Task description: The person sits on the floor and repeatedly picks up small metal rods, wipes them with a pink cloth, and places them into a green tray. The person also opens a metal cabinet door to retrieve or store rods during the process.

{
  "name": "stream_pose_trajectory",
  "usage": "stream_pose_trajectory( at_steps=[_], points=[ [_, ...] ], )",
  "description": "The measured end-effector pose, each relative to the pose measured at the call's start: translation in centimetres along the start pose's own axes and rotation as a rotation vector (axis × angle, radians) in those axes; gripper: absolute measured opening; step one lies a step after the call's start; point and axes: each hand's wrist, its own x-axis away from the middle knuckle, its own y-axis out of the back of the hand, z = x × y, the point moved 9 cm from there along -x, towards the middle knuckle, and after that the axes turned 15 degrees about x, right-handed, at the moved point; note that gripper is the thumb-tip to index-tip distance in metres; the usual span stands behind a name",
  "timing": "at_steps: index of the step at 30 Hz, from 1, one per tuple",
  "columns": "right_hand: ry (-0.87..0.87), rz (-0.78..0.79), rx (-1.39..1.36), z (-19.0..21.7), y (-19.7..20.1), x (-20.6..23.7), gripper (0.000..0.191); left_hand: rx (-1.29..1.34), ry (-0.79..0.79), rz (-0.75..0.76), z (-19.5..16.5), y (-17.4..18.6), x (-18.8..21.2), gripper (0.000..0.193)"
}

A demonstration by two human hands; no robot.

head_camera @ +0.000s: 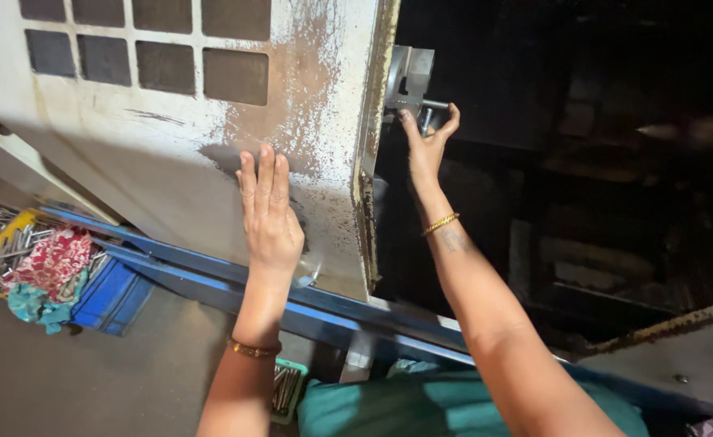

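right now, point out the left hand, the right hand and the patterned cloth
left hand (269,212), head view, on the back of the hand
right hand (426,144), head view, on the palm below the fingers
patterned cloth (51,260), head view, on its red flowered middle

Rust-flecked painted metal door (178,154); perhaps steel handle (409,85)

Bare forearms, a gold bangle (253,350) on each wrist, teal garment (421,405).

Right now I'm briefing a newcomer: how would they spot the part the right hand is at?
Find the big rust-speckled white machine door. At its right edge, against the dark interior, sits a grey metal block. The right hand touches its short shiny rod, the only bright metal there.
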Motion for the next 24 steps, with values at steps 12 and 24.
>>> stream_pose_trajectory(
  at_steps=[12,24],
  points=[
    [0.025,-0.015,0.054,-0.8,0.7,0.3,0.097,0.027,0.035,-0.004,-0.4,0.6,0.2,0.059],
    [-0.087,0.075,0.087,1.0,0.1,-0.2,0.1,-0.006,0.008,-0.037,0.4,-0.2,-0.2,0.059]
  ],
)
